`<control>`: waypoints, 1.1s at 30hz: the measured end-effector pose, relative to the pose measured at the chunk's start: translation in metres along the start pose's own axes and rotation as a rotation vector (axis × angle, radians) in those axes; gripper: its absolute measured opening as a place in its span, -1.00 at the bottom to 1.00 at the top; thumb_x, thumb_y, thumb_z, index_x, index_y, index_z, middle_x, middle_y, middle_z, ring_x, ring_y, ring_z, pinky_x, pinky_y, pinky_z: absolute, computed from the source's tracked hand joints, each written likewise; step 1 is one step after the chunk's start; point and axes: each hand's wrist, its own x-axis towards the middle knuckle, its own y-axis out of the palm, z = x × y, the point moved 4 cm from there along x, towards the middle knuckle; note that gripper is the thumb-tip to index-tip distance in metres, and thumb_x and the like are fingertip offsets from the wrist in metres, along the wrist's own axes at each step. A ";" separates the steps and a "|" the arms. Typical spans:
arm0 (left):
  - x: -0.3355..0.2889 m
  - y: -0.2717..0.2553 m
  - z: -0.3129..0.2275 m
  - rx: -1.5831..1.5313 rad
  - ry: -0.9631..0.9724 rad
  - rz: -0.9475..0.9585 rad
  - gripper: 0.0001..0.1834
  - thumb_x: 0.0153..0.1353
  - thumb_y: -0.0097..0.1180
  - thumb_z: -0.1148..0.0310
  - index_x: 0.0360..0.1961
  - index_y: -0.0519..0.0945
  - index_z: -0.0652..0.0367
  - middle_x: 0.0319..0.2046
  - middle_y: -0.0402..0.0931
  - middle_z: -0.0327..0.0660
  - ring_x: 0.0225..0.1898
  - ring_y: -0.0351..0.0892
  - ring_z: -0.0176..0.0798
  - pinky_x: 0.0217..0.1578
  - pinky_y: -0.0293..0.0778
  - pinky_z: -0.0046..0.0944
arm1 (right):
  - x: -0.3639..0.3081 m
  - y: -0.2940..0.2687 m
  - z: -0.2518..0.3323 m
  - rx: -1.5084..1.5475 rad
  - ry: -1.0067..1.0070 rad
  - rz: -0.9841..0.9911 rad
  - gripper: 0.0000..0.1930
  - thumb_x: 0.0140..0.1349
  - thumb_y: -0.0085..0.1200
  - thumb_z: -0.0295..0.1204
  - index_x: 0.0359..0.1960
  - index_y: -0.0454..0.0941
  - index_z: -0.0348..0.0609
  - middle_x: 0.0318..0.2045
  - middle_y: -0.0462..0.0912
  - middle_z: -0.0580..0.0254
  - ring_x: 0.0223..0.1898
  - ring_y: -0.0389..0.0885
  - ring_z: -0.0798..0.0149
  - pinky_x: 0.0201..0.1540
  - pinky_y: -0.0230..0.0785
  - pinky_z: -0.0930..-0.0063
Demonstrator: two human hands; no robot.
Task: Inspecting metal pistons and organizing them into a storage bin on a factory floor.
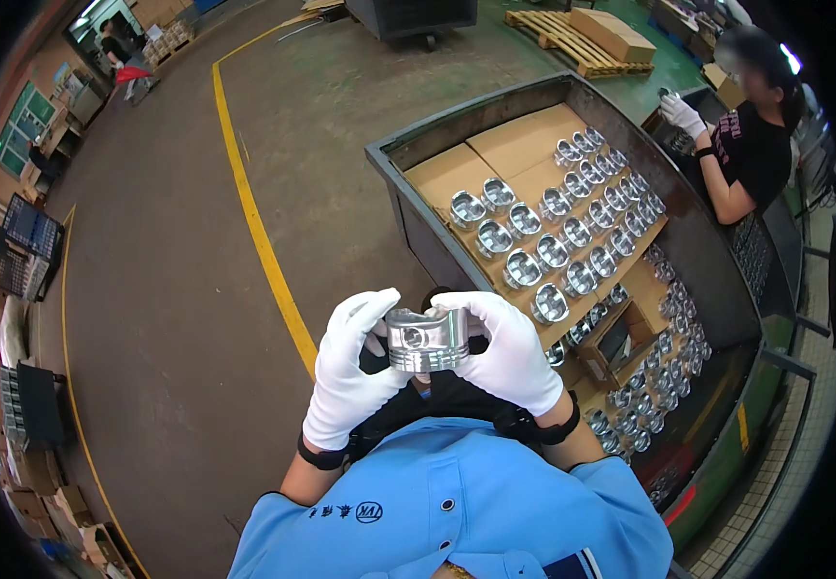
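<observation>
Between my two white-gloved hands is a shiny metal piston (pixel 427 340), held in front of my chest with its ring grooves toward the bottom and a round pin hole on its side. My left hand (pixel 348 362) is closed on its left side, fingers bent behind it. From the right, my right hand (pixel 507 352) grips the opposite side, its thumb and fingers curled round the edge. Beside my right hand stands a dark metal bin, where more pistons (pixel 553 252) sit in rows on a cardboard sheet (pixel 510 146).
The bin's raised rim (pixel 476 100) runs along my right. On its lower layer lies an open cardboard box (pixel 619 342) among more pistons. A co-worker (pixel 761 135) in white gloves stands beyond it. A wooden pallet (pixel 572 43) lies farther off. A yellow line (pixel 254 217) crosses the floor.
</observation>
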 end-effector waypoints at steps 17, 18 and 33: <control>0.000 -0.010 -0.011 -0.058 -0.083 0.049 -0.30 -0.27 0.61 0.46 0.03 0.64 0.16 -0.12 0.40 -0.21 -0.15 0.52 -0.35 -0.16 0.49 -0.36 | -0.002 0.025 -0.016 0.191 0.196 0.172 -0.39 0.09 0.33 -0.66 0.24 0.46 -0.27 0.07 0.67 0.09 0.07 0.67 0.32 0.13 0.52 0.44; 0.000 -0.011 -0.013 -0.046 -0.086 0.046 -0.30 -0.29 0.61 0.45 0.02 0.65 0.16 -0.14 0.40 -0.21 -0.16 0.51 -0.35 -0.17 0.48 -0.36 | -0.003 0.026 -0.018 0.164 0.201 0.180 -0.38 0.09 0.33 -0.66 0.24 0.46 -0.26 0.07 0.67 0.08 0.06 0.67 0.32 0.12 0.52 0.44; -0.001 -0.017 -0.014 -0.075 0.063 0.026 -0.36 -0.23 0.43 0.61 0.02 0.69 0.02 0.01 0.47 -0.09 0.02 0.57 -0.09 0.04 0.52 -0.19 | 0.000 0.023 0.013 -0.205 -0.161 -0.130 -0.41 0.07 0.36 -0.64 0.21 0.51 -0.25 -0.02 0.71 0.04 -0.03 0.73 0.11 0.03 0.58 0.38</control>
